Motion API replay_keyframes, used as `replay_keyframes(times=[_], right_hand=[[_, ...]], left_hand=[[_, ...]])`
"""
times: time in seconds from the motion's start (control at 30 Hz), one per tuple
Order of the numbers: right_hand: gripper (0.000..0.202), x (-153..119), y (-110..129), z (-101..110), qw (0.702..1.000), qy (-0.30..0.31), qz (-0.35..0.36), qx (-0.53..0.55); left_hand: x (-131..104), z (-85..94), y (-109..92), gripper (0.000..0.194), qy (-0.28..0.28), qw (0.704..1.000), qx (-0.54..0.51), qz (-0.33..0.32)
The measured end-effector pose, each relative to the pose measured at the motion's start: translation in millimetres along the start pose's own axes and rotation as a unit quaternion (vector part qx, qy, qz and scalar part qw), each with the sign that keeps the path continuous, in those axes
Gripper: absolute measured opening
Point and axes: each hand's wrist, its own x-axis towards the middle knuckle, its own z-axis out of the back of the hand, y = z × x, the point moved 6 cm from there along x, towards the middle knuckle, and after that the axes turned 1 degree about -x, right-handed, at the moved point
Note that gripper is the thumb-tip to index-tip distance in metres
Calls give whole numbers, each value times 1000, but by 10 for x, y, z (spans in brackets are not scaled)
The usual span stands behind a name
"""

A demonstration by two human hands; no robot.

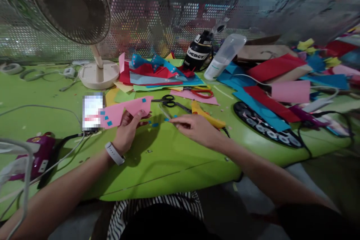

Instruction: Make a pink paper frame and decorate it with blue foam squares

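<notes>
My left hand point(129, 125), with a white watch on the wrist, grips a pink felt-like strip point(114, 115) with a notch in its edge. Small blue squares point(109, 123) sit at both ends of the strip. To its right, my right hand point(194, 127) is low over the table, its thumb and forefinger pinched at a small blue piece point(167, 119). Several loose blue bits point(155, 125) lie between the hands. Just beyond are black-handled scissors point(168, 101) and a yellow glue gun point(206, 115).
On the green table point(168, 161) stand a fan point(99, 75), a black bottle point(198, 52) and a clear bottle point(225, 56). A phone point(92, 111) and a purple glue gun point(42, 153) with cables lie left. Coloured sheets point(277, 67) and a black oval item point(264, 125) lie right.
</notes>
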Motion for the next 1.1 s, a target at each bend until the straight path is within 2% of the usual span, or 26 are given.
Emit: replay_keyframes(times=[0.07,0.2,0.3,0.37,0.47,0.53,0.6,0.67,0.77,0.83,0.93,1.03,1.1], right_hand=[[27,45,-78,139,992,-6,-52,117],[20,181,-153,290,944,-8,-112,311],[16,246,-145,304,920,-20,-126,370],[15,254,-99,269,922,-17,-114,370],[17,242,5,194,958,3,-66,278],[19,238,92,155,989,8,-1,148],[24,233,202,88,996,16,93,3],[30,217,305,-32,973,36,192,-124],[27,197,408,-228,912,47,300,-274],[18,186,463,-334,868,52,361,-335],[23,158,537,-403,815,65,447,-362],[31,157,564,-373,801,97,483,-340],[35,189,542,-330,820,134,467,-303]], left_hand=[[-2,-8,-8,31,3,1000,-6,-3],[-1,-11,-5,30,3,1000,-12,-7],[-2,-13,-6,32,6,1000,-25,-10],[-4,-20,5,32,13,999,-39,0],[0,-16,38,31,13,998,-56,24],[9,-2,48,32,6,997,-70,27],[20,15,55,31,-2,997,-79,24],[28,33,65,30,-14,996,-82,22],[33,55,82,30,-30,996,-82,24],[34,63,90,32,-33,996,-81,24],[34,68,96,34,-32,996,-74,24],[32,64,94,32,-27,997,-72,25],[30,62,90,31,-28,997,-71,26]])
